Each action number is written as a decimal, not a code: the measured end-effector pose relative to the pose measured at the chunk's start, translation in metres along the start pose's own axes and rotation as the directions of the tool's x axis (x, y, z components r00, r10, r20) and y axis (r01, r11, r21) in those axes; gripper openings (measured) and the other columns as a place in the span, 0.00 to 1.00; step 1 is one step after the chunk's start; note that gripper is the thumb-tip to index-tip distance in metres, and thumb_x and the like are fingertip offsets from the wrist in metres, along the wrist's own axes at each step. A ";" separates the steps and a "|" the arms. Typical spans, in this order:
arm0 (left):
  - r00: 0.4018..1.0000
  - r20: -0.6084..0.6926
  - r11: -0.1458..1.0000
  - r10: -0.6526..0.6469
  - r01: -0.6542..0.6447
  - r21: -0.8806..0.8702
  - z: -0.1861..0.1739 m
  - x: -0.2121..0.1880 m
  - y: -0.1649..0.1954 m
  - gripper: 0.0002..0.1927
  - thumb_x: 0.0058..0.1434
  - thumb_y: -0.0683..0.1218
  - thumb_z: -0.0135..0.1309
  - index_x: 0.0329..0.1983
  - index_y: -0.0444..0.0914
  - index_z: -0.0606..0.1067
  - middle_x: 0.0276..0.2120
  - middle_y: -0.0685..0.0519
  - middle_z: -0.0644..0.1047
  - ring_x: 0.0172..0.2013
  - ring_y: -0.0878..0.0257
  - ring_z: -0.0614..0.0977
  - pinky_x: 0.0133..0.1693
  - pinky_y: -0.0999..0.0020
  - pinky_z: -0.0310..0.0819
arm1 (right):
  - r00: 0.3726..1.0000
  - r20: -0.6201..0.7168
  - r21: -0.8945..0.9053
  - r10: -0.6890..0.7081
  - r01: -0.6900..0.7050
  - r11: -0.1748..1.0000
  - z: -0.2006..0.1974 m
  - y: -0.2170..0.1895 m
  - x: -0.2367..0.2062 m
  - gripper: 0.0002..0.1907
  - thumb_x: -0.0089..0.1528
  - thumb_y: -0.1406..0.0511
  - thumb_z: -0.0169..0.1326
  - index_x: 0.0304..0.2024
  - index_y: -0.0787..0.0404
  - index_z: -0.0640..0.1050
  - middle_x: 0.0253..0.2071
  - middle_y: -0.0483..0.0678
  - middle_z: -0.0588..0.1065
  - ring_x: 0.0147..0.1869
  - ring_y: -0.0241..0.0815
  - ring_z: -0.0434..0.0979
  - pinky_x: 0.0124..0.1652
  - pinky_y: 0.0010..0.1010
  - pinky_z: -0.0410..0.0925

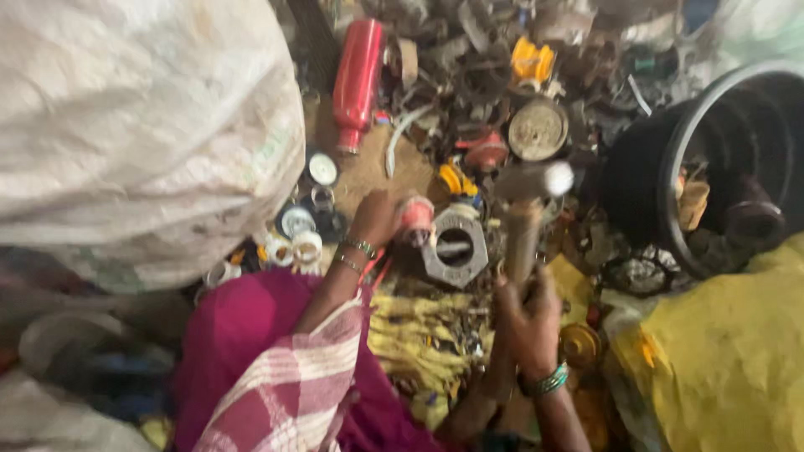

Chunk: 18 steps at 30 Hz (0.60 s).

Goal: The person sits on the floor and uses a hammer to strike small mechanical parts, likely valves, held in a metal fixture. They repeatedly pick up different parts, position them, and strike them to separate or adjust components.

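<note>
Left hand [374, 219] reaches forward into the scrap heap, fingers curled round a small reddish cylinder part [416, 218], holding it upright just left of a grey metal hex block [455, 248] with a round hole. The part touches or nearly touches the block; blur makes it hard to say which. Bangles on the left wrist.

Right hand [526, 308] is fisted round the wooden handle of a hammer [528, 201], handle near upright, grey head crosswise at the top with a pale round face to the right. The hammer head sits above and right of the hex block. Green bangle on the right wrist.

Around: red bottle [358, 77] lying at upper middle, round rusty disc [538, 130] right of it, yellow plastic piece [533, 60] further up. Black tub [727, 167] at right with dark scrap inside. Big white sack [134, 117] fills upper left. Yellow cloth [720, 360] lower right. White rings and caps [293, 247] left of the left hand. Pink cloth and checked shawl [285, 377] at the bottom.
</note>
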State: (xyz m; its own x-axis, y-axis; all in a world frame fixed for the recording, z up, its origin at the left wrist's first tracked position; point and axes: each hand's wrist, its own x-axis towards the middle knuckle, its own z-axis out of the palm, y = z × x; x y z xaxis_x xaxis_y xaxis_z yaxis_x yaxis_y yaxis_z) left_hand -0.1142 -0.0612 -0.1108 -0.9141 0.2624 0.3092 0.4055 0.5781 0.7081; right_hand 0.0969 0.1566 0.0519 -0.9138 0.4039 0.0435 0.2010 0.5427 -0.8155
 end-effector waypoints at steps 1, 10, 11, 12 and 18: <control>0.999 -0.047 0.998 -0.015 0.012 -0.063 -0.001 -0.001 0.005 0.12 0.58 0.43 0.56 0.43 0.46 0.84 0.32 0.39 0.79 0.36 0.39 0.81 0.37 0.47 0.75 | 0.998 -0.011 0.045 -0.055 0.056 0.997 -0.010 -0.014 -0.004 0.21 0.63 0.64 0.58 0.56 0.68 0.70 0.32 0.54 0.79 0.28 0.39 0.79 0.26 0.33 0.73; 0.986 -0.045 0.986 -0.162 0.159 -0.059 0.012 0.003 0.011 0.08 0.59 0.48 0.60 0.39 0.47 0.85 0.32 0.43 0.81 0.35 0.42 0.83 0.36 0.51 0.77 | 0.991 0.024 0.245 -0.133 0.123 0.962 -0.030 -0.055 -0.013 0.22 0.59 0.72 0.55 0.55 0.65 0.67 0.37 0.50 0.76 0.28 0.35 0.79 0.23 0.27 0.75; 0.979 -0.047 0.977 -0.200 0.195 -0.086 0.013 0.003 0.006 0.07 0.58 0.49 0.61 0.38 0.46 0.85 0.32 0.43 0.81 0.35 0.43 0.83 0.36 0.51 0.77 | 0.995 0.038 0.264 -0.092 0.079 0.961 -0.026 -0.057 -0.014 0.19 0.61 0.72 0.56 0.54 0.66 0.68 0.36 0.52 0.75 0.28 0.36 0.77 0.23 0.27 0.73; 0.969 -0.039 0.965 -0.244 0.238 -0.112 0.015 0.000 0.001 0.08 0.57 0.50 0.61 0.37 0.46 0.85 0.32 0.43 0.81 0.35 0.43 0.83 0.36 0.52 0.78 | 0.997 0.057 0.279 -0.042 0.025 0.960 -0.024 -0.058 -0.017 0.17 0.63 0.73 0.57 0.53 0.67 0.69 0.35 0.53 0.74 0.28 0.36 0.75 0.24 0.28 0.71; 0.946 -0.073 0.949 -0.315 0.313 -0.035 0.014 0.004 -0.015 0.09 0.58 0.52 0.64 0.33 0.41 0.84 0.31 0.43 0.81 0.35 0.44 0.83 0.37 0.53 0.78 | 0.987 -0.096 0.378 -0.130 0.157 0.912 -0.032 -0.065 -0.024 0.15 0.65 0.73 0.55 0.50 0.65 0.65 0.30 0.52 0.75 0.24 0.37 0.76 0.22 0.29 0.72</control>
State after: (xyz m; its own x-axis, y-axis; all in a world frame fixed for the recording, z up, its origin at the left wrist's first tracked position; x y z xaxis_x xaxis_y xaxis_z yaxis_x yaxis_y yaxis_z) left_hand -0.1238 -0.0579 -0.1285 -0.9932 0.0101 0.1159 0.0985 0.6040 0.7909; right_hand 0.1166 0.1353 0.1223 -0.8940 0.3985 0.2047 -0.0937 0.2806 -0.9552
